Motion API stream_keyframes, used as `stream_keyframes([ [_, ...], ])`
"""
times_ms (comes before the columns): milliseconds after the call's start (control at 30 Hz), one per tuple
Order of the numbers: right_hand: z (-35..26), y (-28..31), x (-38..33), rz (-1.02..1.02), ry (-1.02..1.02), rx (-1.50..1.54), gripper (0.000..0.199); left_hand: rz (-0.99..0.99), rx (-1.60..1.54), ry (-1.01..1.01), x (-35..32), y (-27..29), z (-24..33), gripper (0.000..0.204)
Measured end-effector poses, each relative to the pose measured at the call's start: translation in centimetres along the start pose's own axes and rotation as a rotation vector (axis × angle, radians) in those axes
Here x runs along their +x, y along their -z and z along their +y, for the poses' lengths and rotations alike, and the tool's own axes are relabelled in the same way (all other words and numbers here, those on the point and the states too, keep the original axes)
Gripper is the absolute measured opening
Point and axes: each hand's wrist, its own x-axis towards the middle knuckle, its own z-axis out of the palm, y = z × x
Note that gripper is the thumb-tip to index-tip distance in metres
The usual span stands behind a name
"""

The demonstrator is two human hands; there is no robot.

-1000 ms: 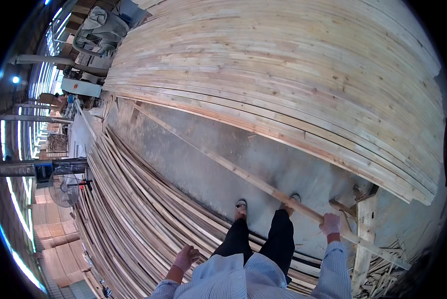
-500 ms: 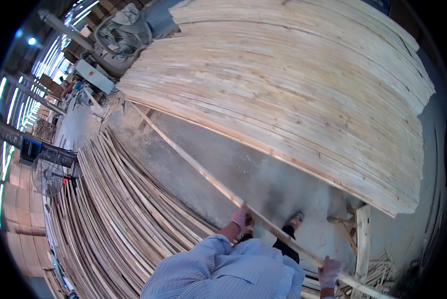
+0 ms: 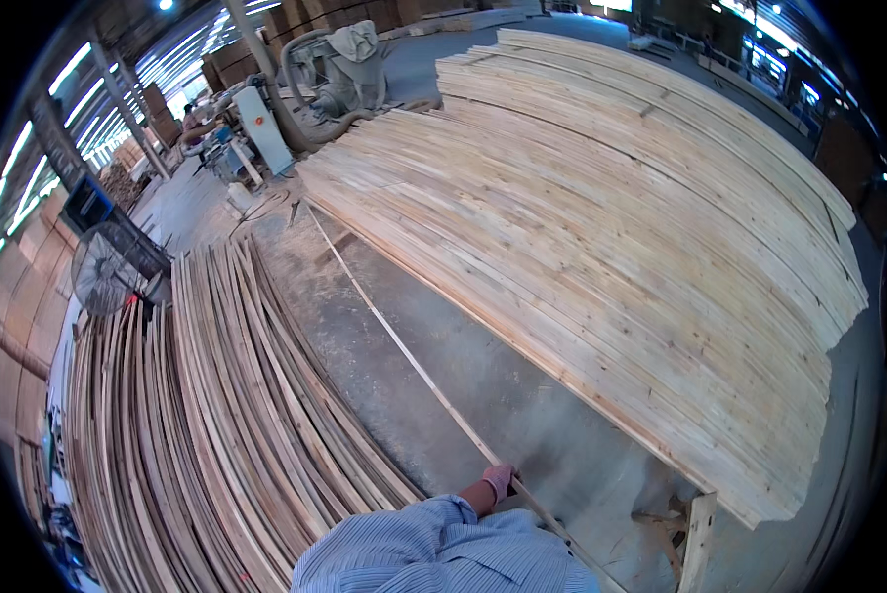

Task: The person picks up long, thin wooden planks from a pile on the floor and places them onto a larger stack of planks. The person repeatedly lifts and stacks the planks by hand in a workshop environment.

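Observation:
A long thin wooden strip lies slanted along the concrete floor, between two heaps of timber. My left hand, in a pinkish glove, is closed around the strip's near part, reaching out of a blue striped sleeve. My right hand is hidden below the sleeve and out of the picture. The strip's far end reaches toward the machines at the back.
A broad stack of pale planks fills the right. Curved thin slats are heaped on the left. A standing fan is at far left, and a sawing machine with ducts at the back. A wooden upright stands near my right.
My view has swung up and leftward, away from my legs. My left hand went from the slat heap to the strip and gripped it. My right hand has dropped out of view.

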Motion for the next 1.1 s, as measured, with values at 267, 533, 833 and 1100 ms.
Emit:
stream_keyframes([
  [267, 5.6, -3.4, 3.9, 0.073, -0.025, 0.012, 0.030, -0.039, -0.132, 0.001, -6.6, -2.9, -1.6, 0.012],
  [533, 9.2, -17.0, 14.3, 0.041, 0.161, -0.274, 0.037, 0.103, 0.200, -0.114, -8.6, -0.4, -2.2, 0.019],
  [833, 7.2, -16.8, 14.9, 0.057, 0.258, 0.146, 0.046, -0.013, 0.450, -0.436, -9.8, 2.2, 0.3, 0.016],
  [1100, 7.5, -16.5, 15.2, 0.109, 0.352, 0.224, 0.048, -0.006, -0.260, -0.325, -9.6, 1.0, 4.4, 0.012],
])
